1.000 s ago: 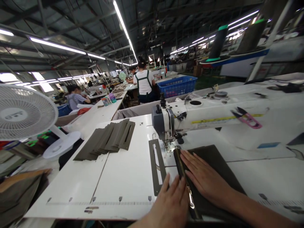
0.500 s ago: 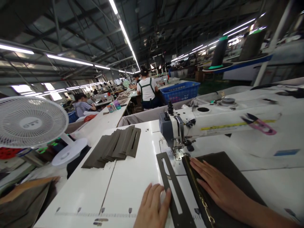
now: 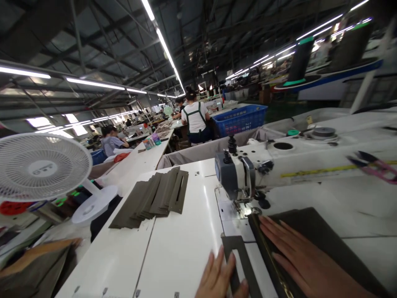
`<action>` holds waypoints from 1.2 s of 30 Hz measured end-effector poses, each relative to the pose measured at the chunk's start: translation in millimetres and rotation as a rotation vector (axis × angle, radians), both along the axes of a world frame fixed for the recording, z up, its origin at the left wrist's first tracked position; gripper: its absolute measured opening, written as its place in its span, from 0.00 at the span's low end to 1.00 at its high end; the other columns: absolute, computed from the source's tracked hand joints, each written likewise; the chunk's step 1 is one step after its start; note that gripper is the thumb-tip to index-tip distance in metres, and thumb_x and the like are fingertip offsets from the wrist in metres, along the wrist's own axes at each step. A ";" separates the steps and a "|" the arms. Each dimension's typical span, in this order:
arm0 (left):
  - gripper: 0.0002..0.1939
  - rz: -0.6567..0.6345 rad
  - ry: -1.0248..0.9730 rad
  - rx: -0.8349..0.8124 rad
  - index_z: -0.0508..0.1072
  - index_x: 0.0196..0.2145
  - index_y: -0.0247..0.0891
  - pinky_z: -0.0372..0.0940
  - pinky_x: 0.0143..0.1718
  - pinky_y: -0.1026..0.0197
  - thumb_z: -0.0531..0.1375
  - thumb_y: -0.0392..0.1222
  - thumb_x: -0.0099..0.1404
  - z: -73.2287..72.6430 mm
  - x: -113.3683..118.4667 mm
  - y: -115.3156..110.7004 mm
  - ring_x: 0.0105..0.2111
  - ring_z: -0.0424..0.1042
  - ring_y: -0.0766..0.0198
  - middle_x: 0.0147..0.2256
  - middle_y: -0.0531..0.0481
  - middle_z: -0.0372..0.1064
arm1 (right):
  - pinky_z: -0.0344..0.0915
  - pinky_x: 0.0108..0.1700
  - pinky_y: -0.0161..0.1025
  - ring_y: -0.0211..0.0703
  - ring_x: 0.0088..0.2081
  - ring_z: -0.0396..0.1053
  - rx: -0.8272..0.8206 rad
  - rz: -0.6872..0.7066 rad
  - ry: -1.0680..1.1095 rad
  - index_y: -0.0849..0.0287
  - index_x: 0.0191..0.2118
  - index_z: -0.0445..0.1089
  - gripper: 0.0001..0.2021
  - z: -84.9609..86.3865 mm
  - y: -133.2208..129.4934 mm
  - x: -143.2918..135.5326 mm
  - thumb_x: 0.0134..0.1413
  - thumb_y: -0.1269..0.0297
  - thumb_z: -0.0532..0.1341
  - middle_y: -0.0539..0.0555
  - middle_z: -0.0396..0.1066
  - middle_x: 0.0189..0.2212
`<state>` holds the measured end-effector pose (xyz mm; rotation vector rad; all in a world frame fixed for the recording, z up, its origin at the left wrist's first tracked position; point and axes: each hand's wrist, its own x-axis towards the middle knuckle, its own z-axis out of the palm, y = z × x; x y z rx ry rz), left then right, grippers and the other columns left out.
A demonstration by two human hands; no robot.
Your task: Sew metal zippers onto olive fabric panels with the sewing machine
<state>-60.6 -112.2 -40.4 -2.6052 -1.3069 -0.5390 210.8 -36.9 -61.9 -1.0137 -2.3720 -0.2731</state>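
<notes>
My left hand (image 3: pixel 218 273) rests with its fingers apart on the left edge of a dark slotted strip (image 3: pixel 248 271) lying on the white table. My right hand (image 3: pixel 297 252) lies flat, fingers stretched, on a dark fabric piece (image 3: pixel 325 227) and beside its brass-coloured zipper (image 3: pixel 276 263). The upper end of the zipper edge is close to the needle area of the sewing machine (image 3: pixel 237 174). A fanned stack of dark strips (image 3: pixel 150 198) lies on the table to the left.
A white fan (image 3: pixel 43 167) stands at the left. Pink-handled snips (image 3: pixel 376 167) rest on the machine arm. Beyond the machine are a blue crate (image 3: pixel 240 120) and a seated person (image 3: pixel 195 118); another person (image 3: pixel 111 140) sits further left. Thread cones stand at the upper right.
The slotted strip and my left hand have moved down, away from the needle area. The camera view has shifted, so the machine and table appear lower and further right. My right hand stays on the fabric.
</notes>
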 end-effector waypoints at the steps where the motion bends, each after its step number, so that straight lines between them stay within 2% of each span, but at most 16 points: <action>1: 0.21 -0.107 0.008 -0.003 0.58 0.58 0.39 0.71 0.43 0.54 0.50 0.39 0.67 11.6 -0.5 7.1 0.49 0.68 0.52 0.48 0.42 0.69 | 0.62 0.54 0.48 0.48 0.57 0.56 -0.027 0.003 -0.003 0.56 0.64 0.39 0.31 3.8 -0.1 -2.6 0.58 0.62 0.51 0.56 0.51 0.60; 2: 0.20 -0.208 0.012 -0.022 0.60 0.57 0.38 0.70 0.45 0.54 0.50 0.39 0.68 23.2 -0.4 14.0 0.50 0.67 0.53 0.48 0.42 0.68 | 0.60 0.55 0.48 0.47 0.58 0.55 -0.047 0.005 -0.007 0.57 0.64 0.41 0.30 7.0 -0.5 -5.1 0.59 0.63 0.51 0.56 0.51 0.60; 3: 0.18 -0.243 -0.014 -0.051 0.62 0.55 0.36 0.70 0.45 0.55 0.49 0.38 0.68 34.0 0.3 20.1 0.49 0.67 0.54 0.48 0.42 0.69 | 0.59 0.56 0.48 0.47 0.59 0.53 -0.065 0.004 -0.015 0.58 0.64 0.42 0.29 9.6 -1.5 -7.5 0.59 0.63 0.51 0.57 0.50 0.61; 6: 0.16 -0.208 -0.214 -0.048 0.65 0.51 0.36 0.71 0.41 0.57 0.47 0.33 0.68 56.7 5.1 31.0 0.42 0.72 0.60 0.43 0.41 0.72 | 0.56 0.57 0.49 0.47 0.60 0.51 -0.104 -0.005 -0.030 0.62 0.62 0.47 0.26 14.3 -9.1 -12.9 0.59 0.65 0.51 0.58 0.50 0.61; 8: 0.17 -0.166 -0.328 0.045 0.65 0.52 0.37 0.71 0.41 0.58 0.46 0.31 0.68 61.8 12.2 34.2 0.42 0.72 0.60 0.43 0.41 0.71 | 0.55 0.58 0.50 0.47 0.60 0.49 -0.125 0.002 -0.026 0.63 0.62 0.48 0.26 16.7 -16.2 -14.9 0.59 0.66 0.51 0.59 0.50 0.61; 10: 0.18 -0.151 -0.348 0.128 0.63 0.53 0.36 0.70 0.44 0.57 0.47 0.30 0.67 59.8 24.1 38.1 0.46 0.70 0.59 0.47 0.40 0.69 | 0.54 0.59 0.50 0.47 0.61 0.49 -0.141 0.005 -0.023 0.63 0.62 0.48 0.26 19.7 -22.0 -16.0 0.58 0.67 0.50 0.59 0.50 0.61; 12: 0.17 -0.150 -0.286 0.149 0.64 0.52 0.33 0.70 0.46 0.56 0.48 0.30 0.67 52.6 39.7 45.0 0.48 0.68 0.58 0.48 0.39 0.68 | 0.53 0.59 0.51 0.47 0.61 0.48 -0.150 0.010 -0.032 0.64 0.62 0.48 0.27 23.0 -24.8 -16.3 0.57 0.70 0.50 0.60 0.50 0.61; 17: 0.14 -0.096 -0.089 0.043 0.70 0.45 0.30 0.69 0.47 0.54 0.47 0.31 0.67 30.9 68.7 62.6 0.46 0.71 0.56 0.45 0.38 0.70 | 0.56 0.57 0.50 0.47 0.60 0.50 -0.099 0.055 -0.051 0.67 0.62 0.46 0.28 26.6 -23.3 -15.7 0.55 0.71 0.50 0.63 0.53 0.59; 22: 0.14 -0.100 -0.037 0.021 0.69 0.45 0.29 0.67 0.49 0.53 0.47 0.30 0.67 29.1 68.5 61.6 0.47 0.69 0.56 0.47 0.38 0.69 | 0.57 0.57 0.49 0.49 0.60 0.51 -0.064 0.044 -0.060 0.68 0.62 0.46 0.29 27.7 -21.5 -14.9 0.54 0.72 0.50 0.62 0.53 0.59; 28: 0.16 -0.119 0.002 0.027 0.69 0.46 0.30 0.70 0.45 0.53 0.44 0.32 0.68 31.8 66.4 63.7 0.47 0.69 0.55 0.46 0.38 0.70 | 0.59 0.54 0.46 0.46 0.55 0.59 -0.011 0.031 -0.007 0.70 0.61 0.50 0.27 32.2 -17.9 -17.3 0.53 0.73 0.49 0.62 0.61 0.55; 32: 0.17 -0.139 0.014 0.041 0.68 0.48 0.31 0.70 0.46 0.56 0.43 0.33 0.69 30.4 63.3 67.5 0.48 0.69 0.57 0.46 0.40 0.70 | 0.56 0.53 0.49 0.47 0.54 0.60 -0.076 -0.072 0.069 0.62 0.60 0.53 0.25 32.7 -16.7 -27.0 0.55 0.71 0.50 0.58 0.62 0.54; 36: 0.17 -0.179 0.042 0.071 0.64 0.52 0.31 0.70 0.45 0.58 0.44 0.33 0.69 28.3 55.4 70.5 0.48 0.69 0.57 0.47 0.39 0.69 | 0.52 0.53 0.54 0.53 0.54 0.59 -0.169 -0.096 0.094 0.59 0.60 0.53 0.24 34.6 -15.7 -34.2 0.58 0.65 0.51 0.61 0.62 0.54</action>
